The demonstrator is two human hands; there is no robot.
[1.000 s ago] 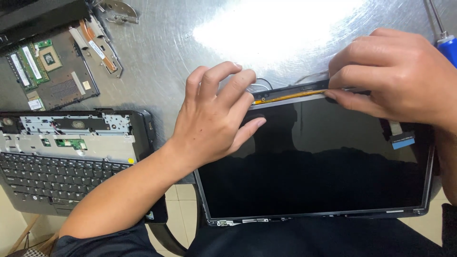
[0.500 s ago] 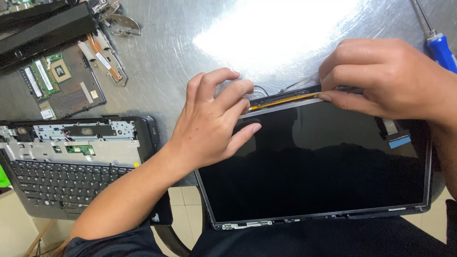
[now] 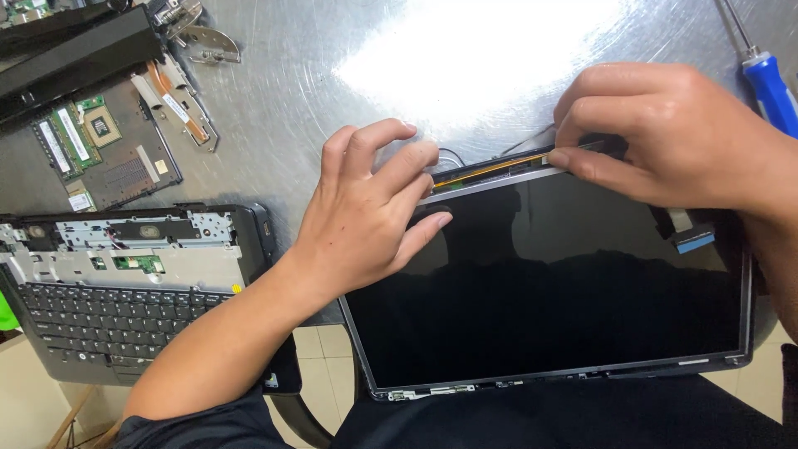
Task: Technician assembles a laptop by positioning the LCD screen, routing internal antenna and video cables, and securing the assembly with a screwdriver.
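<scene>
Now | left hand (image 3: 366,220) fingers pressing screen panel (image 3: 549,291) top edge | right hand (image 3: 665,137) pinching it

Lighting was bright and overhead. A strong white glare burned out the metal tabletop (image 3: 465,58) toward twelve o'clock, losing surface detail there. The dark screen panel (image 3: 549,308) mirrored dim silhouettes and gave no glare. Soft shadows lay beneath both hands. Focus was sharp at centre; the keyboard (image 3: 108,316) at nine o'clock stayed legible. Slight wide-angle bending showed at the edges.
</scene>
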